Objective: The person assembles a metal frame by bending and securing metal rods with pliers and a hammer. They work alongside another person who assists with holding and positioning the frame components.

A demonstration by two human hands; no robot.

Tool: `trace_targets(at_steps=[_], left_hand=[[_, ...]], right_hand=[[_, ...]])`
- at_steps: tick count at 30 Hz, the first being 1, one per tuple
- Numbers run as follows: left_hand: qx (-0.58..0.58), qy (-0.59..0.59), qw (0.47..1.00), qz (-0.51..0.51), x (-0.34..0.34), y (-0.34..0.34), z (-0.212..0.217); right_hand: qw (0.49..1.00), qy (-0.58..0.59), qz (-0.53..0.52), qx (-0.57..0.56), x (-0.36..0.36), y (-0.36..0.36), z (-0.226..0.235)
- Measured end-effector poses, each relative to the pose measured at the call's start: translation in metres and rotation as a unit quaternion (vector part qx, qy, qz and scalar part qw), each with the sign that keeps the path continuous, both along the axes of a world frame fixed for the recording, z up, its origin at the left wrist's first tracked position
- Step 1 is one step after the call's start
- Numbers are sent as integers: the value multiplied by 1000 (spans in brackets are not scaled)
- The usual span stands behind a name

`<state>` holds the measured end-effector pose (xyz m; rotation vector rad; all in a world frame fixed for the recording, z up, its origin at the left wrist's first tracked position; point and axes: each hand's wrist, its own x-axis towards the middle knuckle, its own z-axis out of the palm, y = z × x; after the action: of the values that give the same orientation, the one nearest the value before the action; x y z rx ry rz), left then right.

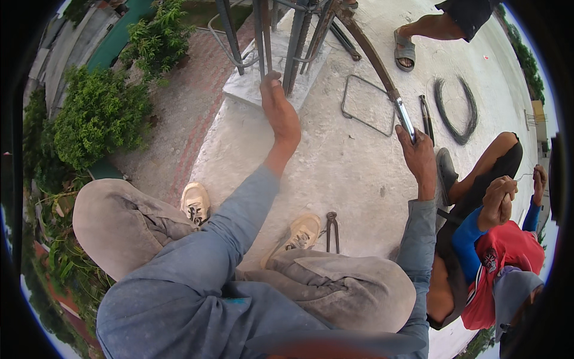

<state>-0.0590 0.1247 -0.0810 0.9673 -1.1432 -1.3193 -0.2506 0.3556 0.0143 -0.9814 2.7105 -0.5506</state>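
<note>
My left hand (279, 113) reaches up to a cluster of upright ribbed steel bars (293, 54). Its fingers are closed around the lower part of a flat-looking brown bar (266, 42) beside them. In my right hand (417, 157) is the silver end of a long, curved, rusty steel lever (373, 57). The lever's far end runs up to the bars at the top of the view, where its contact is hard to make out. Square wire stirrups (239, 61) ring the upright bars, which rise from a pale concrete block (245, 96).
A loose square stirrup (342, 107), a coil of tie wire (469, 119) and pincers (426, 113) lie on the concrete. More pincers (332, 233) lie by my shoe. A co-worker in red (508, 251) sits at right, holding wire; another person's sandalled foot (405, 51) stands beyond. Bushes (98, 119) grow left.
</note>
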Motion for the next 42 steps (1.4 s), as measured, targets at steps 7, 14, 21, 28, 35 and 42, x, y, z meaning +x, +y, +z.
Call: trace_targets(at_steps=[7,14,21,28,35,42], left_hand=[[-22,37,997,-69,-31,-45,4],[-21,12,998,-65,-40,-59,-2],[-19,-5,998,-57,-46,-60,-13],[-48,-70,995,-51,-44,-61,-11],[5,5,997,-73,-42,-59,-10],[-41,9,998,-53,-46,-62,-13]], right_hand=[[1000,24,-9,0,7,0,7],[999,29,-24,14,4,-5,3],[998,22,-62,15,30,-13,2],[995,6,-97,2,60,-18,5],[993,28,-114,16,77,-23,5],[988,10,-149,46,83,-24,7]])
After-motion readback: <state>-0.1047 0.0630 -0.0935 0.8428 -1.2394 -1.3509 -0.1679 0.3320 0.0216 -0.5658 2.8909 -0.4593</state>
